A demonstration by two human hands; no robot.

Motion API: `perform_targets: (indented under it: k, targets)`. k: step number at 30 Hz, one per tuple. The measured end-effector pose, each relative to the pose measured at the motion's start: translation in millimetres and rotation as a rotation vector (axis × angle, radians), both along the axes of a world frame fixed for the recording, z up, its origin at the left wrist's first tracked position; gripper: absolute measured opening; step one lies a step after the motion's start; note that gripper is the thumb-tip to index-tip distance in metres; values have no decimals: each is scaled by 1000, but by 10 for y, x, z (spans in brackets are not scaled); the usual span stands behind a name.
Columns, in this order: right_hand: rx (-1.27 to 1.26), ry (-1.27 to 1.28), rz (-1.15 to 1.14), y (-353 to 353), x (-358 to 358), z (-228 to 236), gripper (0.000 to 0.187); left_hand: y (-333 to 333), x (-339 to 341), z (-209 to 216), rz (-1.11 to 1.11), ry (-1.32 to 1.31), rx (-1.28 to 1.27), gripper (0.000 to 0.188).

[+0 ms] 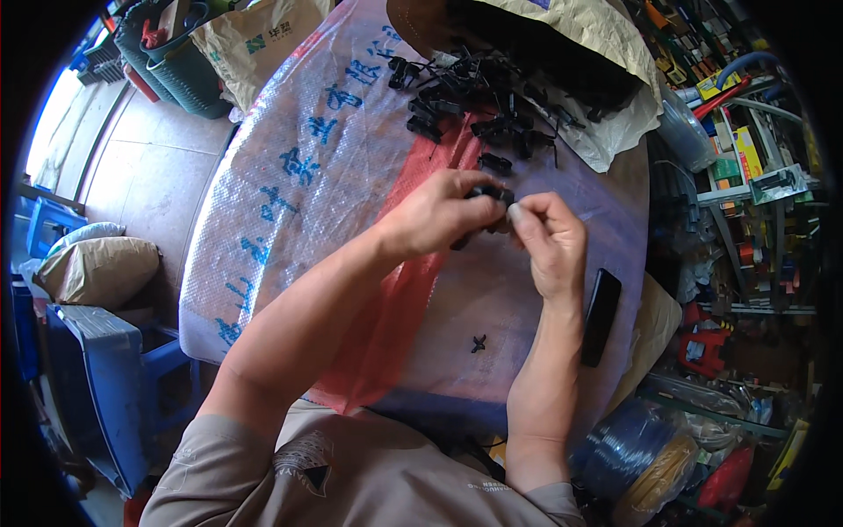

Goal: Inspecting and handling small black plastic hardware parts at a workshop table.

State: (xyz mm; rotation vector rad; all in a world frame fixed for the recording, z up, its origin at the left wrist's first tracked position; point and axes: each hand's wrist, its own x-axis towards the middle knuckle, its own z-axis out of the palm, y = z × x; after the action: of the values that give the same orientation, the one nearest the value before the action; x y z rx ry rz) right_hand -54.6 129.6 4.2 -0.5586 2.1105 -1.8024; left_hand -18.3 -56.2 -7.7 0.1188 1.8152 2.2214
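Over the middle of the covered table, my left hand (435, 215) is closed around a small black plastic part (491, 191), which its fingers partly hide. My right hand (551, 241) meets it from the right, thumb and fingertips pinched together at the part's end. Whether those fingertips hold a separate small piece cannot be made out. Just beyond the hands lies a similar single black part (495, 164). Farther back is a loose pile of black plastic parts (479, 92), some with thin stems. A tiny black cross-shaped piece (479, 343) rests nearer to me, between my forearms.
A woven plastic sheet (263, 237) with a red band covers the table. An open paper sack (619, 132) lies at the back right. A black phone-like slab (601, 316) sits beside my right forearm. Blue plastic stool (101, 386) stands left; crowded shelves (746, 193) line the right.
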Motion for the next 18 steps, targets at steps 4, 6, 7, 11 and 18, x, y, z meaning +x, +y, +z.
perform_targets:
  k: [4,6,7,11,18]
  targets:
    - [-139,17,47,-55,57,-21,15,-48,-77,-173,39,-156,657,39]
    - [-57,42,67,-9,71,-81,10,-34,-62,-123,78,-214,775,26]
    - [-57,42,65,-2,74,-92,10,-48,-69,-134,76,-216,775,26]
    - [250,614,-87,-53,48,-60,4,-62,-104,-163,232,-238,461,21]
    - [53,426,-148,-76,47,-101,8,-46,-58,-114,154,-123,78,23]
